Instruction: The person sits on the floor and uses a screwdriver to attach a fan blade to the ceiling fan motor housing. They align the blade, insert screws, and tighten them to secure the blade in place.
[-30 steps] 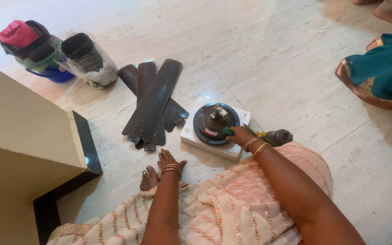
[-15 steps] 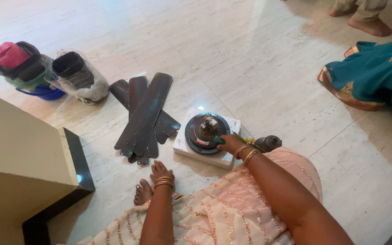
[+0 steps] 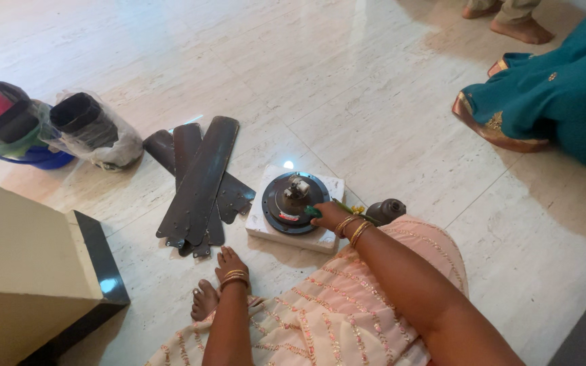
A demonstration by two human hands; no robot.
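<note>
Two hands stay put from a moment ago: the right hand (image 3: 328, 215) still pinches a small green tool against the round dark fan motor (image 3: 296, 201) on its white foam block (image 3: 320, 237), the left hand (image 3: 230, 262) spread flat on the marble floor (image 3: 347, 88).

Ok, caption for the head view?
Right hand on round dark fan motor; left hand on pale marble floor.

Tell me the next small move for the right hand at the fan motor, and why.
Probably press the right hand slightly further inward onto the motor. It rests only at the motor's near rim, holding something green, while the hub in the middle stands untouched. The left hand lies flat on the floor, apart from the blades, so it seems only to brace.
</note>
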